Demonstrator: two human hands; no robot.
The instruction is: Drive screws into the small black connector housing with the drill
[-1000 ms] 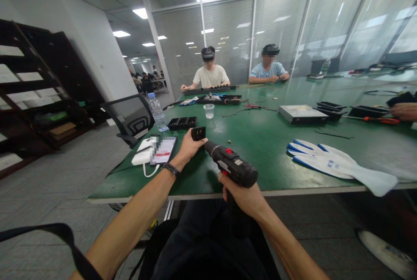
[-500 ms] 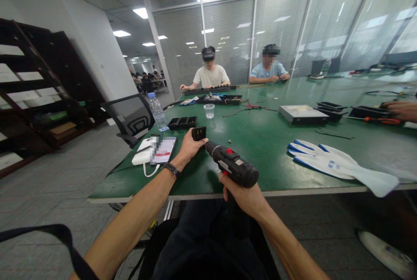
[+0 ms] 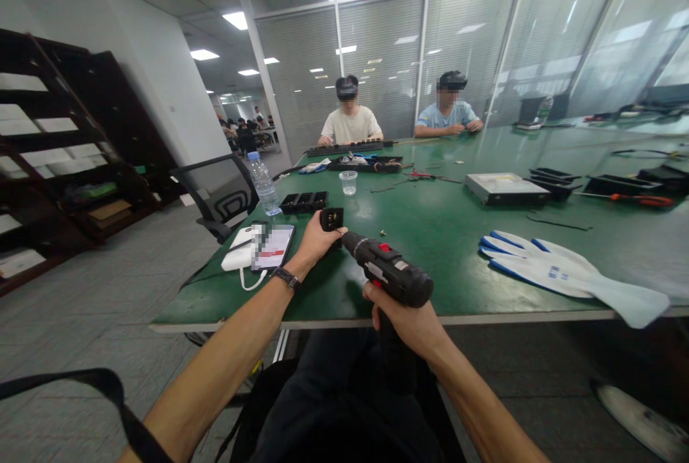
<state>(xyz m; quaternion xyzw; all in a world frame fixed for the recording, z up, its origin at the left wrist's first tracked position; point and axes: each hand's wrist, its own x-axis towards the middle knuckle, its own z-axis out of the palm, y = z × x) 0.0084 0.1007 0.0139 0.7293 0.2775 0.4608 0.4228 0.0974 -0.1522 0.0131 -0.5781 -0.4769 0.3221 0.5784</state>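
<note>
My left hand point(image 3: 316, 240) is closed around a small black box-shaped part point(image 3: 331, 218), holding it upright on the green table point(image 3: 441, 233). My right hand point(image 3: 401, 316) grips the handle of a black and red cordless drill point(image 3: 388, 271), just below the table's near edge. The drill's nose points at the black part and touches or nearly touches it. A wristwatch sits on my left wrist.
A phone point(image 3: 272, 246) and white power bank point(image 3: 241, 256) lie left of my hand. A water bottle point(image 3: 263, 183), black tray point(image 3: 304, 201) and plastic cup point(image 3: 349, 182) stand beyond. White-blue gloves point(image 3: 560, 273) lie right. A disc drive point(image 3: 500, 187) and two seated people are further back.
My hands, the part and the drill keep their hold. The co-worker's hand at the far right edge has withdrawn out of view. The view shifted slightly.
</note>
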